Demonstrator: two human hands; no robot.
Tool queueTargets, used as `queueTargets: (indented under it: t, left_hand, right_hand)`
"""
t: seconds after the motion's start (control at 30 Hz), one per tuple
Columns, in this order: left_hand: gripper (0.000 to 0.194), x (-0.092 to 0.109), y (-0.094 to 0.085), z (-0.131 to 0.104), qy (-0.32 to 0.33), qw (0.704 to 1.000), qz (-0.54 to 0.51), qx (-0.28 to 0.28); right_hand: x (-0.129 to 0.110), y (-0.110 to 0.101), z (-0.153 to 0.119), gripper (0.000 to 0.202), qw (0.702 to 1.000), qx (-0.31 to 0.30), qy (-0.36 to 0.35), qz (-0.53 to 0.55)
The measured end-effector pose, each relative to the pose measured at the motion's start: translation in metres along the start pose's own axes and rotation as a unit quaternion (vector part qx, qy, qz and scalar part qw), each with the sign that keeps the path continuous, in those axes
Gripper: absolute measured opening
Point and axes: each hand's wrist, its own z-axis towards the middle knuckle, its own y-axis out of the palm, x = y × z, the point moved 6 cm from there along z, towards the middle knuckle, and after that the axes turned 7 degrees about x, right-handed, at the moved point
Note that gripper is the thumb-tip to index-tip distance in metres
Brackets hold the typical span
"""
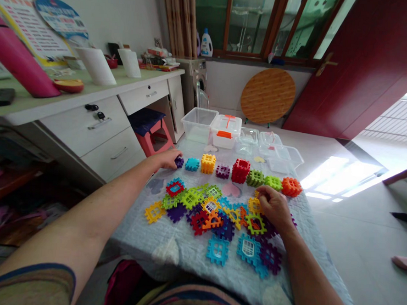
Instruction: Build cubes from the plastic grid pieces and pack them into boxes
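My left hand (168, 158) is closed round a dark purple stack (179, 162) at the left end of a row of stacked plastic tiles. To its right stand a light blue stack (192, 164), a yellow one (208, 164), a purple one (222, 171), a red one (240, 171), green ones and an orange one (291, 187). Loose colored tiles lie in a pile nearer me, with a light blue tile (217, 250) at its front. At the pile's right edge my right hand (272, 205) has bent fingers on a yellow tile (254, 205), partly covering it.
Clear plastic boxes (199, 123) and an orange-latched box (226, 132) line the table's far edge. The table has a pale patterned cloth (139, 233). A desk (145, 85) and a pink stool (154, 138) stand to the left.
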Motion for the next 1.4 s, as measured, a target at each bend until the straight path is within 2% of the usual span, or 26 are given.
queueTargets:
  t: [0.1,0.3,0.5,0.63,0.73,0.8,0.87,0.93,1.03,1.2,1.3,1.4]
  left_hand:
    - [0.060,-0.002,0.003,0.003,0.002,1.000,-0.002,-0.021]
    - [0.046,-0.001,0.006,0.005,0.003,0.999,0.000,-0.048]
    - [0.058,0.004,0.003,0.005,-0.003,0.999,0.004,-0.042]
    - [0.082,0.006,-0.002,-0.004,-0.006,1.000,-0.003,-0.014]
    - [0.088,0.009,-0.013,-0.021,0.002,0.999,-0.014,0.050]
    - [0.082,0.015,-0.022,-0.040,0.018,0.995,-0.037,0.089]
    - [0.070,0.025,-0.024,-0.061,0.041,0.992,-0.076,0.091]
    - [0.059,0.037,-0.019,-0.081,0.055,0.990,-0.117,0.054]
    - [0.052,0.055,-0.006,-0.103,0.051,0.987,-0.152,-0.001]
    - [0.042,0.068,0.003,-0.112,0.041,0.989,-0.139,0.013]
    - [0.028,0.069,0.002,-0.112,0.034,0.987,-0.150,0.035]
    - [0.020,0.070,-0.004,-0.115,0.019,0.986,-0.147,0.079]
  right_hand:
    - [-0.001,-0.001,0.000,0.025,1.000,-0.001,0.000,-0.003]
    - [-0.002,-0.001,0.000,0.025,1.000,-0.002,-0.002,-0.008]
    - [-0.003,-0.002,0.000,0.025,1.000,0.002,-0.006,-0.008]
    - [-0.004,-0.003,0.000,0.025,1.000,0.006,-0.005,-0.010]
    - [-0.003,-0.004,0.001,0.024,1.000,0.010,-0.003,-0.007]
    - [-0.004,-0.004,0.001,0.024,1.000,0.008,-0.004,-0.005]
    - [-0.004,-0.003,0.000,0.024,1.000,0.005,-0.006,-0.002]
    - [-0.004,-0.002,0.000,0.024,1.000,0.005,-0.008,0.002]
    - [-0.005,-0.001,0.000,0.025,1.000,0.006,-0.010,0.004]
    - [-0.004,0.000,0.000,0.025,1.000,0.003,-0.009,-0.005]
    - [-0.003,-0.001,0.000,0.025,1.000,0.007,-0.007,-0.005]
    - [-0.002,-0.001,0.000,0.026,1.000,0.011,-0.007,-0.004]
